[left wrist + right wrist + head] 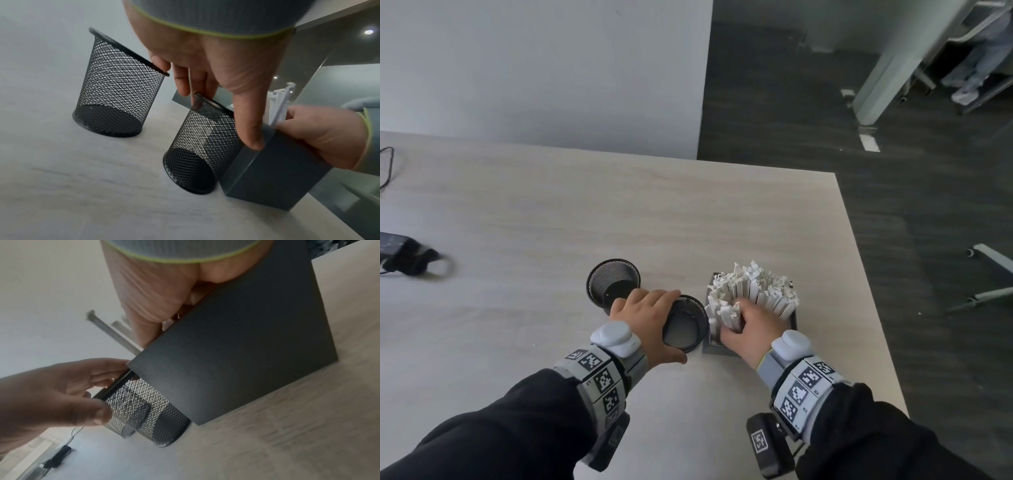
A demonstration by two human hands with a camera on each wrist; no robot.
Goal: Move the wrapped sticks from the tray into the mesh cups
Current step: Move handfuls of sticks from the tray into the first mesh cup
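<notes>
- Left hand (650,317) grasps the rim of the near mesh cup (685,323); fingers over the far edge, thumb on the near side.
- Near mesh cup touches the dark tray (273,175) on the bench (585,212).
- Far mesh cup (613,282) stands upright just beside the left hand; looks empty.
- Right hand (751,325) is curled round a bunch of wrapped sticks (753,291), which stand upright in the tray.
- Black cable and adapter (404,255) lie at the bench's left edge.
</notes>
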